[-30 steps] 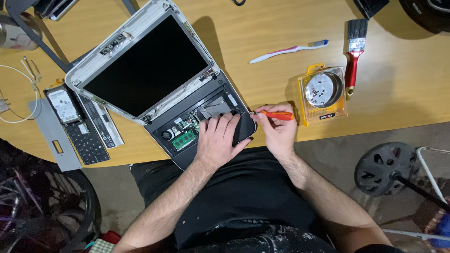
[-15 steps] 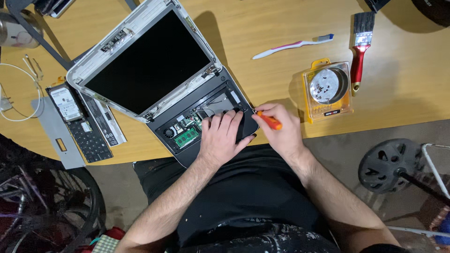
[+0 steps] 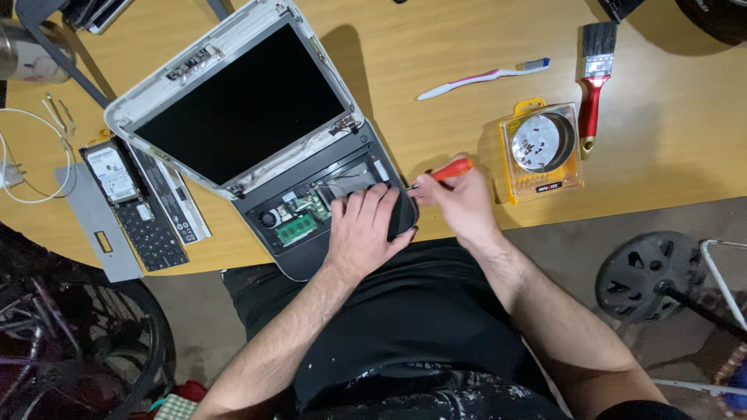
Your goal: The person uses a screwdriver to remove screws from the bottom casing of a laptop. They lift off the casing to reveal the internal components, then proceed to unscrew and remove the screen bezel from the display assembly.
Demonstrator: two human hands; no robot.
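1. An opened laptop [image 3: 257, 148] with its keyboard taken off lies at the near edge of the wooden counter [image 3: 436, 47]. Its dark screen is tilted back toward the far left, and its bared base, with a green circuit board [image 3: 299, 225] showing inside, overhangs the edge toward the person's lap.
2. The left hand [image 3: 362, 233] rests flat on the near right part of the base, fingers [image 3: 366, 206] spread and released, pressing down rather than grasping anything.
3. The right hand [image 3: 459, 204] is just beside the base's right corner, its fingers clenched around a screwdriver [image 3: 440, 174] with an orange-red handle; the metal tip points left at the corner of the base, close to the left hand's fingertips.
4. Right of the right hand, near it on the counter, sits a yellow-edged clear case [image 3: 541, 148] holding a round metal dish with small dark bits in it.
5. Just beside the case's far right corner lies a paintbrush [image 3: 595, 70] with a red handle and dark bristles.
6. Beyond the hands, a white and pink toothbrush [image 3: 482, 76] lies well apart from the laptop.
7. Left of the laptop lie the removed black keyboard [image 3: 152, 233], a hard drive [image 3: 110, 173] and a grey panel [image 3: 97, 233].
8. A white cable [image 3: 31, 155] loops at the far left edge.
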